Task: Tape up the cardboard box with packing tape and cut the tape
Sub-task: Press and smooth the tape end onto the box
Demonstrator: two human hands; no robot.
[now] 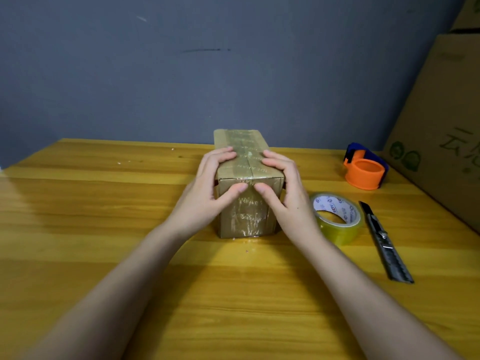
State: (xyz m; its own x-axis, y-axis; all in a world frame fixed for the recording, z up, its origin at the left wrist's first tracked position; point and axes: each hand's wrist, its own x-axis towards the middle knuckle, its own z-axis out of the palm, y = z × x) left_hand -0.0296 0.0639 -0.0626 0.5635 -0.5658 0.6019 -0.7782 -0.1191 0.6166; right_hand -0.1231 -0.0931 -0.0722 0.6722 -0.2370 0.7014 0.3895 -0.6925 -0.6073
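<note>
Two hands [207,193] [288,193] grip one box [246,216]; one tape roll [337,216], one knife [384,242].

- The cardboard box [246,203] stands on the wooden table, long and narrow, one short end facing the camera; glossy clear tape runs along its top seam and down the near end, wrinkled there.
- The roll of packing tape [337,216] lies flat just right of the box, yellowish-clear with a white printed core.
- The utility knife [384,241] lies right of the roll, dark, black tip pointing away.
</note>
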